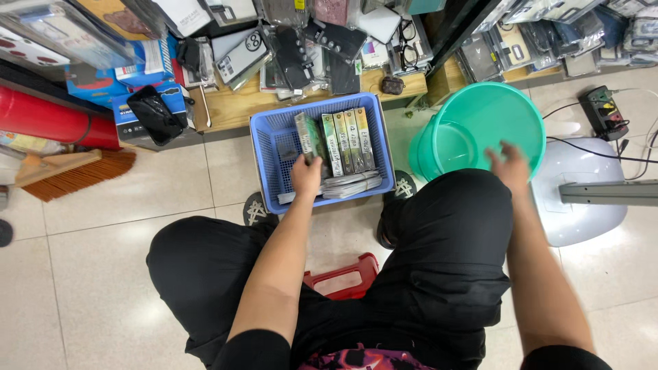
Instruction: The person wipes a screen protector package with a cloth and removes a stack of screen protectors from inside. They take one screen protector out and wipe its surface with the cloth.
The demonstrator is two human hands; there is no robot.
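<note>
My left hand reaches into a blue plastic basket on the floor and grips a flat packaged item, held upright beside a row of similar packages. More packages lie flat at the basket's near edge. My right hand, blurred, hovers with fingers apart at the near rim of an empty green bucket and holds nothing. I sit on a low red stool with both knees spread.
Wooden shelves behind the basket carry many packaged phone cases. A broom and a red roll lie at left. At right stand a white fan base and a power strip with cables.
</note>
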